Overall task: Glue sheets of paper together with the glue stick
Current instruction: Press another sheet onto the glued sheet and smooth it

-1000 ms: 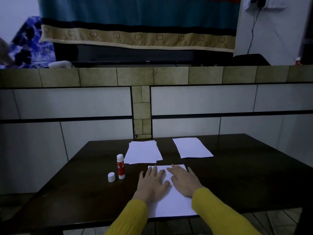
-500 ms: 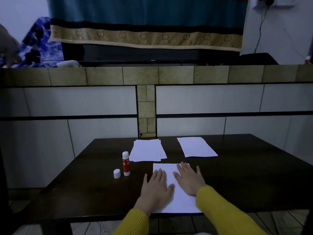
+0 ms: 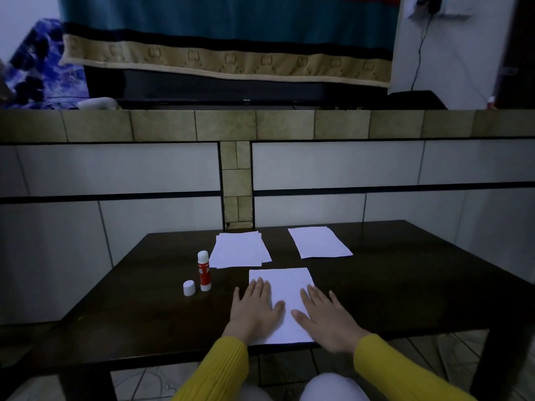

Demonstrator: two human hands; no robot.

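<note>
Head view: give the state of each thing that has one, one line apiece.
Glue stick: upright on the table, uncapped.
Cap: off, standing left of the stick.
Near sheet: flat, pressed under both hands.
Paper stack: loosely fanned, untouched.
Far right sheet: flat, untouched.
Left hand: open, flat on the near sheet's left edge.
Right hand: open, flat on the sheet's right edge.

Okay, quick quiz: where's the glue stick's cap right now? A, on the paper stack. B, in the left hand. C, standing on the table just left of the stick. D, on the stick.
C: the cap stands on the table just left of the upright glue stick.
</note>
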